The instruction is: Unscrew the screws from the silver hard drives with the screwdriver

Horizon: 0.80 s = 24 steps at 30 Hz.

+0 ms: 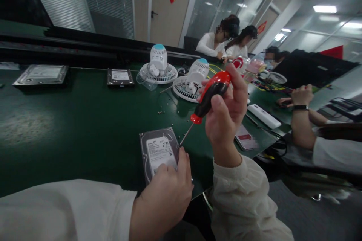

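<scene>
My right hand (226, 116) is closed round the red and black handle of a screwdriver (212, 96), held tilted with its shaft slanting down to the left. The screwdriver's tip meets the right edge of a hard drive (161, 150), which lies label up on the table. Across the lower part of that drive lies my left hand (166, 196), its fingers closed at the right edge, close beside the tip. What the tip touches is too small to make out. Several small screws (160, 112) are scattered beyond the drive.
Two white fans (160, 71) lie at the back of the green table (85, 120). A larger drive (42, 74) and a smaller drive (120, 77) are on the left. To the right are a white box (264, 116), a phone-like object (246, 137) and a co-worker's arm (304, 120).
</scene>
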### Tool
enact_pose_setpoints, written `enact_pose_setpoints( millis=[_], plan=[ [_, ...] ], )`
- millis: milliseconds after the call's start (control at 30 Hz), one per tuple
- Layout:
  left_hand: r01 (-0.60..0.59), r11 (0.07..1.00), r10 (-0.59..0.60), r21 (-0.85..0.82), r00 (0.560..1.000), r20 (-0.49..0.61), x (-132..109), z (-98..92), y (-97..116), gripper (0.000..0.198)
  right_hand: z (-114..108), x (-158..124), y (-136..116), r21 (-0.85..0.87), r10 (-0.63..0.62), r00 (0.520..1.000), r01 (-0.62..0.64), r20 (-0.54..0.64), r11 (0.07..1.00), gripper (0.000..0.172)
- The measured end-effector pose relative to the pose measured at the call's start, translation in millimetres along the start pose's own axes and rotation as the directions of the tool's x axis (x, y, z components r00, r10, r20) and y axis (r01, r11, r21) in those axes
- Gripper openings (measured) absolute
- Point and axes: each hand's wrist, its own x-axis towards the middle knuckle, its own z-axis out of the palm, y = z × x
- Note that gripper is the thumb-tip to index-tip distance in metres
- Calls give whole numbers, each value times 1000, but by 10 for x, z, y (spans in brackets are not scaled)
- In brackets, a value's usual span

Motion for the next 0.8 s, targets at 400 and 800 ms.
enact_pose_setpoints(
  millis=[400, 800],
  plan=[
    [3, 1000, -3, -3, 1000, 0, 5, -26, -13, 56, -24, 16, 31, -29, -2, 1000, 2, -23, 1000, 44],
    [-7, 1000, 7, 9, 1000, 0, 4, -33, -27, 57, -10, 15, -9, 60, 97, 994, -100, 48, 993, 43]
  ],
)
